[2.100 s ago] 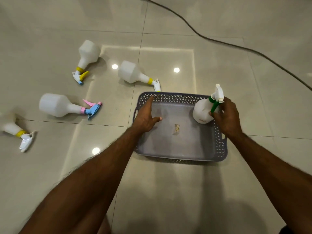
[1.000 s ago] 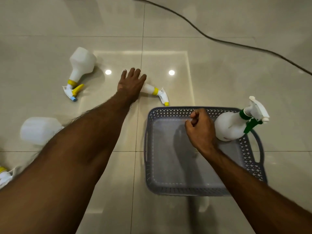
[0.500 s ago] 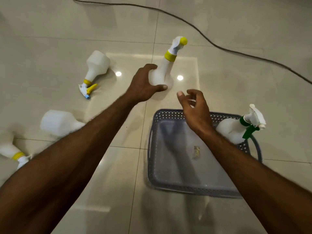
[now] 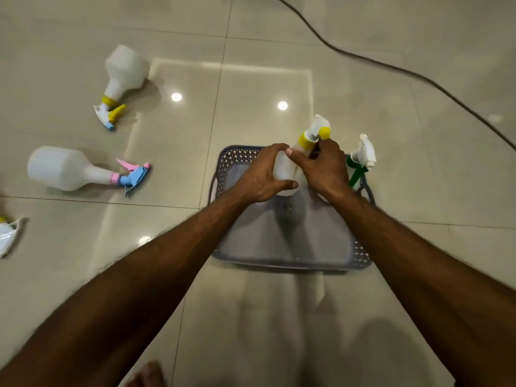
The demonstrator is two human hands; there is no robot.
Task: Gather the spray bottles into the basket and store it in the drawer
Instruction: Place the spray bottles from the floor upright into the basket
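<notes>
Both hands on one white spray bottle w/ yellow collar (image 4: 290, 169), held over far end of grey basket (image 4: 360, 255). Left hand (image 4: 262, 174): fingers curled round bottle's body, thumb under it. Right hand (image 4: 325, 166): fingers wrapped at neck just below yellow nozzle, thumb tip pressing the body near left fingertips. Bottle tilts, nozzle pointing away past right knuckles. Green-trigger bottle (image 4: 360, 160) leans in basket's far right corner, just beyond right hand. Well left of left fingers, on floor tiles (image 4: 418, 191): pink/blue-trigger bottle (image 4: 69, 169), yellow-trigger bottle (image 4: 122, 74), both lying down; another at frame edge (image 4: 8, 236), partly cut off. Black cable (image 4: 391, 65) runs far behind.
</notes>
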